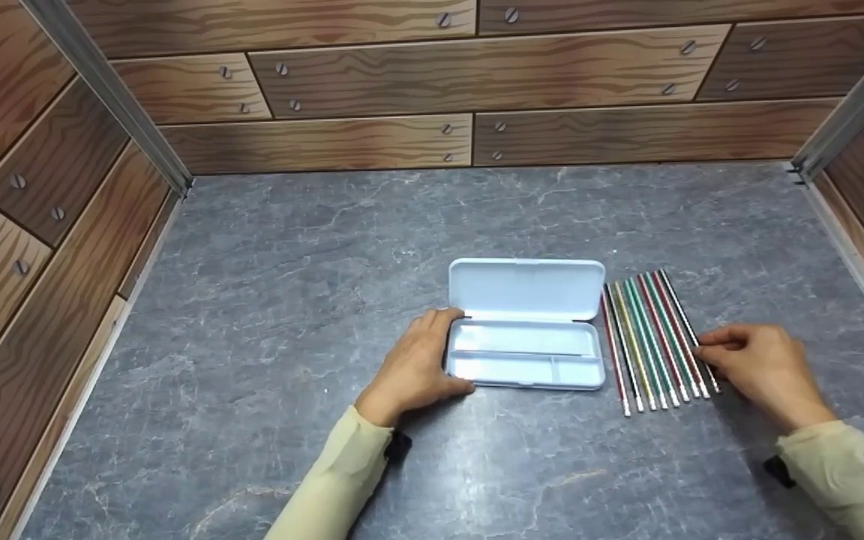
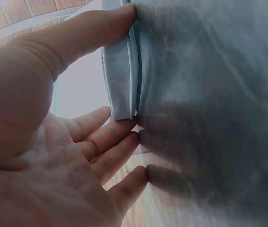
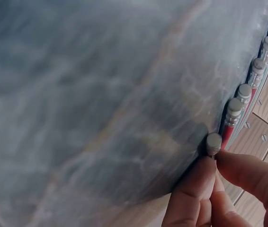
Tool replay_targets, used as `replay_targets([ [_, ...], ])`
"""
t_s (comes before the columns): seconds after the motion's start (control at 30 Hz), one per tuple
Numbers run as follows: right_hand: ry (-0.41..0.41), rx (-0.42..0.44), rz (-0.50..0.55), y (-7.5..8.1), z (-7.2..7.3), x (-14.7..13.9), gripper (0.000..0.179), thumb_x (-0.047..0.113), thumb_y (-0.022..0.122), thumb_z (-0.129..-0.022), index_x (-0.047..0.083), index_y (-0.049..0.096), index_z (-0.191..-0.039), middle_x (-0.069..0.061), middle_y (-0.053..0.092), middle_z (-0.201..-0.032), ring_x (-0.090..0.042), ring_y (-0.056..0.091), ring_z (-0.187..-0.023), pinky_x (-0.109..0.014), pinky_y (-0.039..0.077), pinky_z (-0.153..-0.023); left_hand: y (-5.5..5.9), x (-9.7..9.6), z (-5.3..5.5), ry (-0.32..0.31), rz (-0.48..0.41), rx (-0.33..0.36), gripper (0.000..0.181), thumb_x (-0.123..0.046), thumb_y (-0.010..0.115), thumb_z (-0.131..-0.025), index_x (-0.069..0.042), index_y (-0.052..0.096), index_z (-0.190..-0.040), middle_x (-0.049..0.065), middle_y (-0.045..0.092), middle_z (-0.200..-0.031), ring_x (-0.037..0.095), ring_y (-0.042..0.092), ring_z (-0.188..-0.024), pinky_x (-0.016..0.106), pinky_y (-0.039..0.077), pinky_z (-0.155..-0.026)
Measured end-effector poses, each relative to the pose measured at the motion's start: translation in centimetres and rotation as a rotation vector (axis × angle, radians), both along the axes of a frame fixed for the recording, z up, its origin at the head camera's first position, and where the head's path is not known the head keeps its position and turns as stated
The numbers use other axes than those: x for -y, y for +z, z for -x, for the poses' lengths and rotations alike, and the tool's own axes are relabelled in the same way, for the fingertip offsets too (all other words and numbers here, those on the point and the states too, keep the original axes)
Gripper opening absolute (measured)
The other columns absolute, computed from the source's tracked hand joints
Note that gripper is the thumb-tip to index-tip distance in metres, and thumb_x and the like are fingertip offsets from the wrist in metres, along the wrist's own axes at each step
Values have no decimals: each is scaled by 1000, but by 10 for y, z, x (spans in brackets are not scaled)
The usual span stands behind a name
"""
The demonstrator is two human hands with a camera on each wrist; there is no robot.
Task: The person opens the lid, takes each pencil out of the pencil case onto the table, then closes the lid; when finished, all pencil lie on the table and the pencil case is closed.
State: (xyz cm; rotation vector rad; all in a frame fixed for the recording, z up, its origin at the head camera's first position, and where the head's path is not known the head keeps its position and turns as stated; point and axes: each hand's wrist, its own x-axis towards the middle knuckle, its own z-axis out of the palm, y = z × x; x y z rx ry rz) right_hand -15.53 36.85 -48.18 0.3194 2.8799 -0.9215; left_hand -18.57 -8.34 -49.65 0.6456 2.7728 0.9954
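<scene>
An open light-blue pencil case [image 1: 526, 289] lies on the table, its lid tipped back and its divided tray showing. My left hand [image 1: 413, 367] holds its left end, thumb at the near corner and fingers at the far side. In the left wrist view, the thumb [image 2: 91, 35] reaches along the case edge [image 2: 120, 80]. To the right of the case, several pencils lie side by side, erasers toward me, with a red pencil [image 1: 613, 345] leftmost. My right hand [image 1: 766, 367] pinches the rightmost, black pencil [image 1: 678, 306] near its eraser end [image 3: 214, 142].
The grey marbled tabletop [image 1: 312, 247] extends around the case and pencils. Wood-patterned panels [image 1: 372, 82] wall it at the back and both sides, with metal posts [image 1: 113, 97] in the corners.
</scene>
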Motion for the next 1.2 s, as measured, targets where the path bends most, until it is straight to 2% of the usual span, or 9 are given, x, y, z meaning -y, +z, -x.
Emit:
replay_targets([
  [0.23,-9,-56,-11,5,1,6,36,24,76,-104,-7,79,-123,-20,85,-102,-3,67,-73,-20,51,-61,-1,1,0,-1,1,-5,99,-21,103,-76,-6,51,-159,16,63,-151,38,60,-140,53,51,-121],
  [0.4,13,-254,-46,10,5,26,30,24,79,-103,1,83,-122,-24,84,-112,12,57,-79,-9,43,-69,-1,2,1,3,6,-5,99,-21,103,-76,-6,51,-159,16,62,-151,38,60,-140,53,52,-120],
  [0.5,64,-355,13,13,9,46,27,18,82,-101,2,84,-122,-24,84,-113,24,52,-83,-1,42,-76,-1,2,1,5,4,-3,98,-20,102,-76,-6,51,-159,16,63,-150,38,60,-139,53,52,-120],
  [0.6,139,-407,108,15,11,68,25,9,85,-98,0,83,-121,-25,84,-113,26,55,-88,2,46,-81,-2,2,1,0,-6,-7,98,-20,102,-76,-5,51,-158,17,63,-149,39,60,-138,54,52,-119],
  [0.77,268,-367,214,18,15,101,24,5,87,-95,3,84,-118,-19,85,-115,17,66,-92,-2,54,-84,-10,2,3,-15,-19,-61,96,-22,103,-75,-5,52,-155,16,64,-145,37,63,-133,53,55,-114],
  [0.83,319,-352,211,18,16,110,24,5,87,-94,6,85,-118,-15,85,-115,12,69,-94,-5,56,-85,-10,2,3,-19,-24,-63,96,-22,102,-75,-4,52,-155,16,64,-146,37,63,-133,53,56,-113],
  [0.9,363,-349,205,15,17,116,24,4,87,-94,7,85,-118,-12,85,-115,7,71,-95,-7,57,-86,-10,1,3,-20,-18,-57,96,-22,102,-76,-5,52,-155,15,64,-146,37,63,-133,52,56,-114],
  [0.97,395,-347,204,12,19,121,24,3,87,-94,7,86,-118,-10,85,-114,4,72,-97,-8,58,-87,-2,0,1,-16,-17,-18,97,-20,102,-76,-4,51,-157,17,63,-149,39,62,-136,55,54,-118],
  [1.2,495,-292,218,4,21,130,24,4,86,-95,5,85,-119,-8,85,-113,-19,82,-99,-22,66,-88,0,0,0,-5,13,-5,99,-22,103,-77,-6,50,-159,16,62,-152,38,61,-139,52,52,-121],
])
